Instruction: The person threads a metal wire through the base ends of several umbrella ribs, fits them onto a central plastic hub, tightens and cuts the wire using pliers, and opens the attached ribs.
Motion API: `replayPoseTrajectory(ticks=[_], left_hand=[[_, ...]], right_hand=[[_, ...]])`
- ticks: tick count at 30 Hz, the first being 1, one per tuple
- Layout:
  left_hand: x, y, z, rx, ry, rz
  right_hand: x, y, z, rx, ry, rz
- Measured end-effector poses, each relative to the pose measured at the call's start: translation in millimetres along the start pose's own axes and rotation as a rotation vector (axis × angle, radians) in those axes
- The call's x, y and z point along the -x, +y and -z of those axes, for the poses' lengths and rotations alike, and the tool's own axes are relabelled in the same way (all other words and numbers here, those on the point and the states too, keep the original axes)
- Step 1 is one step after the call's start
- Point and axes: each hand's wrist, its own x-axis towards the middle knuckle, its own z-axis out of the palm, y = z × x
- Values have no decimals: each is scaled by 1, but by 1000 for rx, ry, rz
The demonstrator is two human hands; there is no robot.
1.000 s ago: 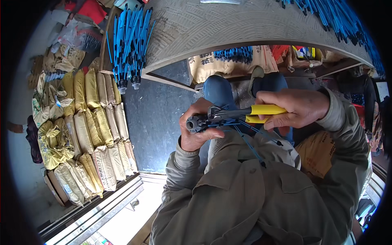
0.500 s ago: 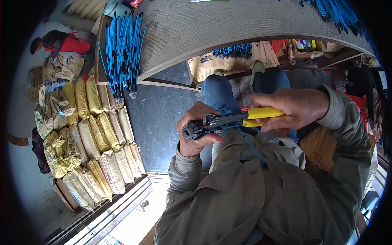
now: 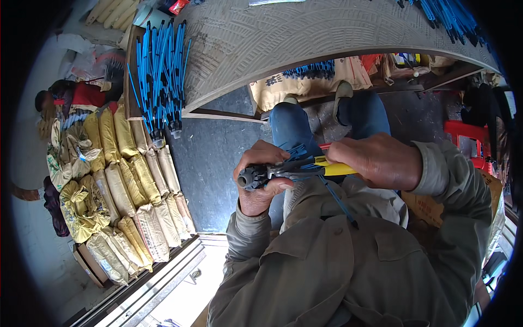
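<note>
My left hand point(image 3: 254, 204) is wrapped round a black cylindrical fitting point(image 3: 248, 180) with a hollow round end that points left. Thin blue rods point(image 3: 341, 203) with black tips stick out from the work over my lap. Closed round yellow-handled pliers point(image 3: 339, 169), my right hand point(image 3: 384, 161) is to the right of the fitting. The pliers' metal jaws reach across to the fitting beside my left thumb and fingers. My left fingers partly hide where the jaws meet it.
A bench point(image 3: 283, 32) with a textured grey top stands ahead, bearing bundled blue rods with black fittings point(image 3: 160, 82) at its left end. Long yellowish packages point(image 3: 120, 188) are stacked at left. Beyond them a person in red point(image 3: 87, 94) bends over. A red stool point(image 3: 469, 131) stands at right.
My right hand has shifted slightly left and down, with the pliers' handles squeezed closer together. The pliers and fitting have tilted a little. The person at far left has moved.
</note>
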Motion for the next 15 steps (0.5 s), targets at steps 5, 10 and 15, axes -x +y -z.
replayPoseTrajectory(ticks=[5,10,15], left_hand=[[1,-3,0,-29,36,-48],[-1,-4,2,-16,-16,-58],[5,0,-4,-46,-56,-71]], right_hand=[[-7,18,-44,10,325,149],[-8,11,17,-587,-101,-20],[-8,-20,76,-272,-315,-97]])
